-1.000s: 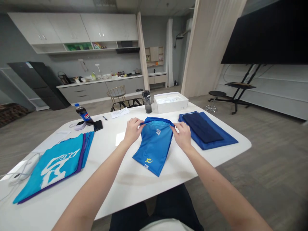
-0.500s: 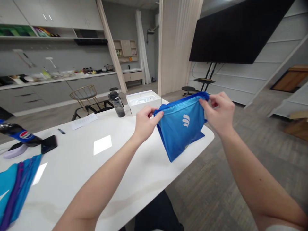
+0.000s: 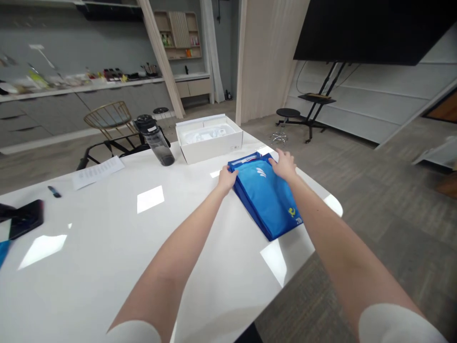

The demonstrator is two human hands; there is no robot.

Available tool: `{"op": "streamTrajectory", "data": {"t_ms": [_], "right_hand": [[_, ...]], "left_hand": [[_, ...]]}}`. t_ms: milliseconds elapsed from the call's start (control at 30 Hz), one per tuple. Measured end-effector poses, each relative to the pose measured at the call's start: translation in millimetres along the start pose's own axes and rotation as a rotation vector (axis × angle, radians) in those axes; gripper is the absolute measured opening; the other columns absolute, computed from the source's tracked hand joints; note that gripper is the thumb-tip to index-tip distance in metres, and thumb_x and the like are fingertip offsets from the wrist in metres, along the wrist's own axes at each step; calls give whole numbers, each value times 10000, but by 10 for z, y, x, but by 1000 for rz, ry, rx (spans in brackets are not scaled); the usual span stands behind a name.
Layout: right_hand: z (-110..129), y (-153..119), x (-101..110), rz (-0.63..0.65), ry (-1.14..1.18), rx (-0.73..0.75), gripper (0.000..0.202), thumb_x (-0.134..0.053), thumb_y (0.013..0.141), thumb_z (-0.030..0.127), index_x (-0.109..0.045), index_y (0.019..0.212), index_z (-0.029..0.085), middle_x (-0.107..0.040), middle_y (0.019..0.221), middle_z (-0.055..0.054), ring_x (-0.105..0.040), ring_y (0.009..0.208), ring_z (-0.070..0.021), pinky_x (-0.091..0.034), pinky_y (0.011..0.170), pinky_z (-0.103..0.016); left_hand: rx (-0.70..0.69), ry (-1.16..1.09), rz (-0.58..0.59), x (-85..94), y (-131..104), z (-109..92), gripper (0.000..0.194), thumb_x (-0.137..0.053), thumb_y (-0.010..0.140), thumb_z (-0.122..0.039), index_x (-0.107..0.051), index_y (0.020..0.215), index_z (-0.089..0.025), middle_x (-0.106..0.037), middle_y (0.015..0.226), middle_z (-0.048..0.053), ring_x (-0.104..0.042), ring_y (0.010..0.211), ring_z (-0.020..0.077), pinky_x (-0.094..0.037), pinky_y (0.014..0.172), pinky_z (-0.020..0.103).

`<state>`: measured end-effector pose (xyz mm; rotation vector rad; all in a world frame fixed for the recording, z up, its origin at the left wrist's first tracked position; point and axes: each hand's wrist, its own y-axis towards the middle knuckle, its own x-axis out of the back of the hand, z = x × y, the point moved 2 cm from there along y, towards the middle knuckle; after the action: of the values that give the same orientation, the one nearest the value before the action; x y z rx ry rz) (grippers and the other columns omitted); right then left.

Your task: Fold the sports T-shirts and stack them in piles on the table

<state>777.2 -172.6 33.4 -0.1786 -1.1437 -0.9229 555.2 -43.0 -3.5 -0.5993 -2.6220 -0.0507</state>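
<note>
Bright blue fabric, folded into a neat rectangle, makes up the cloth (image 3: 264,193) that lies at the right end of the white table (image 3: 107,295), on top of darker blue fabric (image 3: 250,205) whose edge shows along its left side and bottom. A white wing-like mark sits near its far edge, and a small yellow mark with white lettering sits near its close right corner, partly behind the right forearm. The left hand (image 3: 227,179) is closed on the far left corner, thumb over the edge. The right hand (image 3: 284,165) rests at the far right corner, its thumb on the fabric and its fingers reaching beyond; whether it pinches anything, I cannot tell. Just past the cloth, to the left, stands an open white box (image 3: 214,151) with something pale inside, and beside it a dark-capped clear bottle (image 3: 160,145). Farther left lie a printed sheet of paper (image 3: 98,172), a pen (image 3: 54,192) and a blurred dark phone (image 3: 27,218). Beyond the table's right side stands a round black stool (image 3: 287,113).
</note>
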Motion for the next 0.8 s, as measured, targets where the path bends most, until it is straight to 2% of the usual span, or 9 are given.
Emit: {"op": "streamTrajectory", "data": {"t_ms": [100, 200, 300, 400, 500, 600, 700, 800], "right_hand": [[4, -228, -244, 62, -31, 77, 469, -556, 952, 450, -604, 1358, 220, -521, 1423, -200, -451, 1294, -403, -426, 993, -639], [160, -406, -249, 81, -40, 186, 364, -576, 945, 409, -677, 1234, 212, -573, 1373, -175, -502, 1254, -374, -442, 1004, -583], [484, -581, -202, 161, 0, 284, 263, -561, 957, 346, -731, 1093, 198, -669, 1216, -141, -594, 1128, -307, -467, 973, -444], [969, -863, -241, 302, 90, 418, 234, -541, 971, 298, -751, 999, 199, -738, 1046, -87, -650, 975, -236, -467, 889, -324], [1546, -1301, -415, 463, 188, 522, 217, -562, 971, 306, -756, 989, 210, -763, 956, -50, -667, 852, -193, -450, 782, -269], [2158, -1879, -698, 614, 282, 609, 206, -572, 977, 318, -748, 1028, 225, -762, 884, -24, -668, 779, -167, -432, 724, -247], [2778, -2520, -1023, 753, 304, 726, 189, -569, 982, 292, -742, 1019, 228, -753, 866, -11, -664, 778, -158, -420, 717, -243], [3397, -3106, -1297, 750, 252, 864, 181, -573, 984, 269, -743, 1019, 220, -743, 924, -31, -656, 863, -173, -406, 790, -271]], "left_hand": [[-92, 82, 9, 35, -55, 317, 421, -654, 885, -234, -602, 1295, -154, -669, 1139, 109, -645, 1015, 211, -493, 905, 321], [-245, 137, 27, 214, -190, 457, 295, -599, 905, -189, -664, 1192, -174, -673, 1109, 84, -642, 997, 202, -495, 938, 329], [-300, 164, 57, 462, -358, 541, 222, -559, 915, -165, -700, 1086, -182, -685, 1045, 65, -638, 922, 187, -501, 934, 332], [-327, 206, 70, 794, -600, 658, 203, -560, 896, -142, -709, 1028, -181, -685, 1030, 60, -637, 891, 179, -506, 923, 326], [-352, 276, 61, 1255, -947, 858, 207, -562, 890, -138, -707, 1028, -194, -684, 1052, 55, -648, 935, 185, -511, 927, 326], [-349, 356, 18, 1836, -1375, 1157, 201, -563, 899, -158, -713, 1023, -208, -684, 1071, 55, -646, 1036, 208, -502, 966, 351], [-288, 394, -96, 2514, -1805, 1550, 190, -568, 899, -167, -717, 1006, -217, -682, 1064, 51, -642, 1082, 220, -497, 989, 372], [-188, 455, -293, 3311, -2182, 1973, 211, -564, 875, -135, -712, 999, -221, -673, 1073, 53, -643, 1087, 224, -489, 1009, 385]]}}
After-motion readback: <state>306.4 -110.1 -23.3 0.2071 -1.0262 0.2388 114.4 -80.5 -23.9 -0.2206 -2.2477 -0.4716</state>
